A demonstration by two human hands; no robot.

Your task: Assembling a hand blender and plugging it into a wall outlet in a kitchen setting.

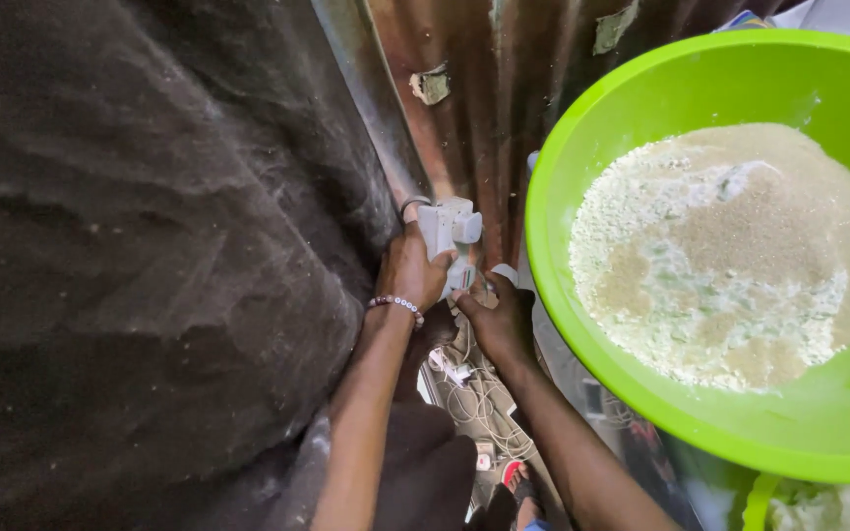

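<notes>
Green bowl (582,177), just right of the hands, holds a heap of white and tan powder (730,256). Left hand (410,270) is closed around the white adapter (450,231), long axis upright; right hand (499,320) pinches a plug (506,275) just below it.

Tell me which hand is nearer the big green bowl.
Right. The right hand sits just beside the green bowl's rim, apart from it; the left hand is farther off, gripping the white plug adapter.

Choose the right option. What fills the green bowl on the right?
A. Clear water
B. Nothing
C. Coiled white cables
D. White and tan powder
D: the green bowl holds a mound of white and tan powder, dry and heaped; the white cables lie below the hands instead.
</notes>
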